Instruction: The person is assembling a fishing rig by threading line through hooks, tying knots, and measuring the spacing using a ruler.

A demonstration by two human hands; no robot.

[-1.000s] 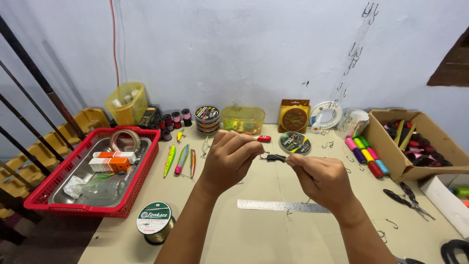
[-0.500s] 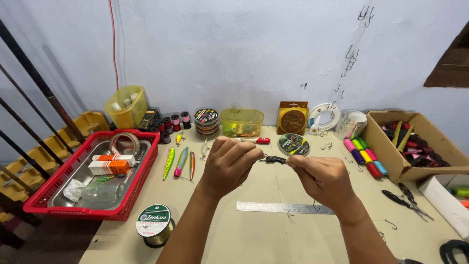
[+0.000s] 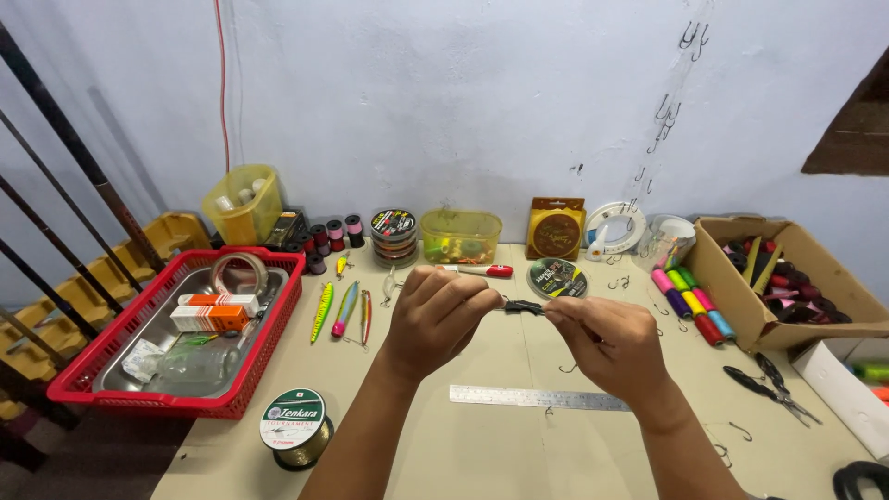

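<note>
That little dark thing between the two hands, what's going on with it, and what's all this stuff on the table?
A person holds a small dark lure above the table, pinched between the left hand and the right hand. Under the hands lies a metal ruler. To the left sit a red basket and a line spool; to the right, coloured thread spools and scissors.

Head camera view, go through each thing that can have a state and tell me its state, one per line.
Left hand: closed, pinching the small dark lure.
Right hand: closed, pinching the lure's other end.
Small dark lure: held level above the table.
Cardboard box: open, holding spools.
Red basket: uncovered, filled.
Scissors: lying flat, shut.
Steel ruler: lying flat.
</note>
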